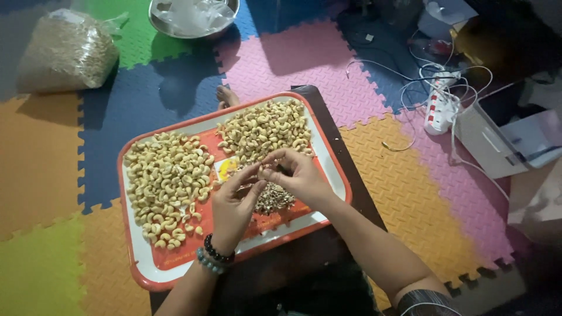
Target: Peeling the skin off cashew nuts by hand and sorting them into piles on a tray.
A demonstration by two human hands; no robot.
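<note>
Cashew (261, 171) pinched between both hands (266, 181), above tray (146, 263), husk pile (274, 199) beneath

Plastic, foam, steel and nuts

The red-and-white tray (143, 266) looks like smooth, slightly glossy plastic; the cashew nuts (167, 175) on it are matt and pale. The floor mats (304, 61) are textured matt foam. The bowl (155, 20) is shiny metal, and the grain bag (67, 50) is clear glossy plastic film.
</note>
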